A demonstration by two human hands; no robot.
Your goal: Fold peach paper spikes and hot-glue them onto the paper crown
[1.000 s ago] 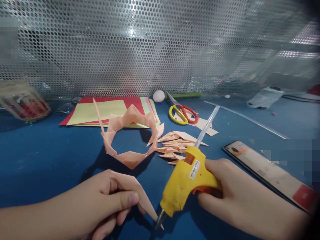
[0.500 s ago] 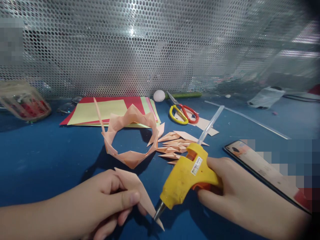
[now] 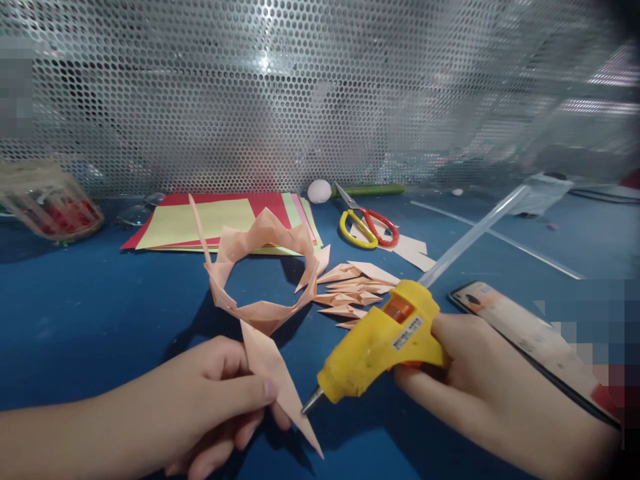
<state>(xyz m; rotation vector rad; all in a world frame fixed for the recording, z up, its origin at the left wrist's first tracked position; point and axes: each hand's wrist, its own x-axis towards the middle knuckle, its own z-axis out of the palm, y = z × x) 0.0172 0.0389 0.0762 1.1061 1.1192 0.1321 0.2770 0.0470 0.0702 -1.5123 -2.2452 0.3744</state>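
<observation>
My left hand (image 3: 220, 393) pinches a folded peach paper point (image 3: 277, 380) between thumb and fingers, its sharp tip aimed down to the right. My right hand (image 3: 480, 380) grips a yellow glue gun (image 3: 383, 343) with a clear glue stick (image 3: 473, 233) poking out the back. The gun's metal nozzle touches the paper point's right edge. Behind them, a peach paper ring (image 3: 263, 270) of joined folded pieces rests on the blue table (image 3: 90, 313). A small pile of loose folded peach points (image 3: 353, 290) lies to the ring's right.
Coloured paper sheets (image 3: 200, 223) are stacked behind the ring. Yellow and red scissors (image 3: 367, 223) lie on paper scraps beside a white ball (image 3: 319, 191). A phone (image 3: 530, 337) sits at right, a clear container (image 3: 47, 203) at far left. A perforated metal panel (image 3: 300, 87) backs the table.
The glue gun has tilted flatter and its nozzle has risen along the paper point. My left hand turned the paper point more upright.
</observation>
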